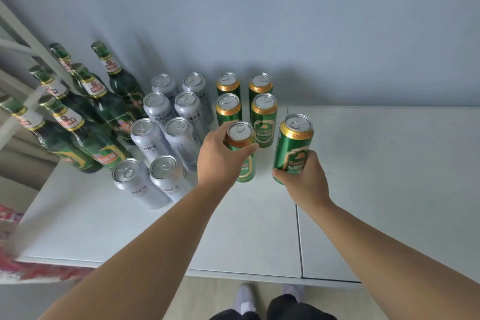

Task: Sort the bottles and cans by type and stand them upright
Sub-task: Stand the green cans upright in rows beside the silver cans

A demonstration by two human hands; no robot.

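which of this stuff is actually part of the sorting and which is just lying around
Part of the job:
green glass bottles
silver cans
green cans, one gripped by the left hand, one by the right hand

Just lying about:
red packaging at the left edge
white rack beside the bottles

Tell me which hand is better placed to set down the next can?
Likely right hand: it grips a green and gold metal can beside the open front spot of the right column. The left hand holds the front-left can, already in its column.
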